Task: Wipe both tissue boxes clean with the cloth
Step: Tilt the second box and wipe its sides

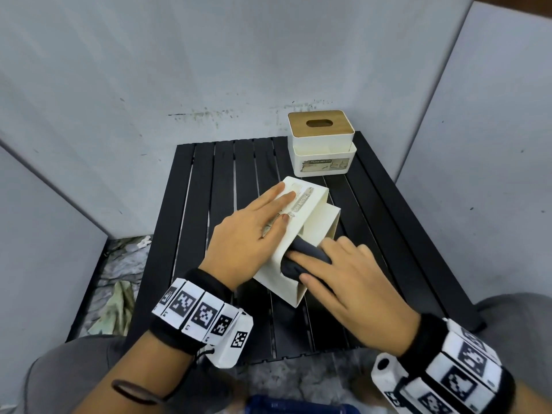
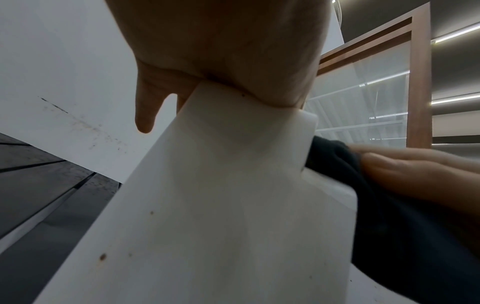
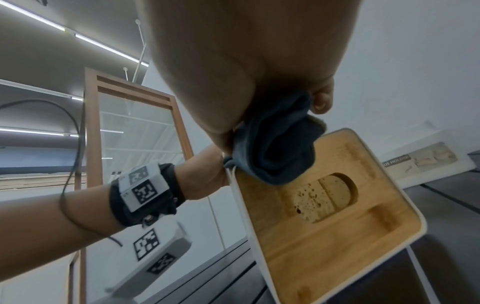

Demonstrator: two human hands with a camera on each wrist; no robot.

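Note:
A white tissue box (image 1: 310,204) lies tipped on its side in the middle of the black slatted table (image 1: 209,189). My left hand (image 1: 254,231) rests flat on its upper face, fingers straight, steadying it. My right hand (image 1: 343,279) grips a bunched dark cloth (image 1: 307,252) and presses it against the box's end that faces me. In the right wrist view the cloth (image 3: 275,148) sits on the box's wooden lid (image 3: 324,226), close to its oval slot. The second tissue box (image 1: 322,144), white with a wooden lid, stands upright at the table's back right, untouched.
Grey partition walls close in the table at the back and on both sides. A patterned floor with a crumpled rag (image 1: 119,306) shows at the left. My knees sit against the table's near edge, with a blue object (image 1: 283,406) between them.

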